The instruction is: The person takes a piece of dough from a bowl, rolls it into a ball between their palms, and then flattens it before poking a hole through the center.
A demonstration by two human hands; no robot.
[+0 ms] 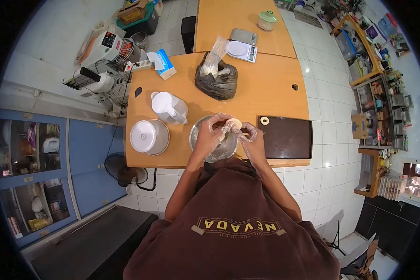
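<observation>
Both hands wear clear plastic gloves and meet over a steel bowl near the table's front edge. Between their fingertips is a small pale, round dough piece. My left hand pinches its left side, and my right hand has its fingers pressed on the right side. To the right, a dark rectangular tray holds one small dough ring at its top left corner.
Left of the bowl stand a white lidded tub and a white pitcher. Behind are a black plastic bag, a white scale, a blue-white box and a green-lidded container. A fan stands left of the table.
</observation>
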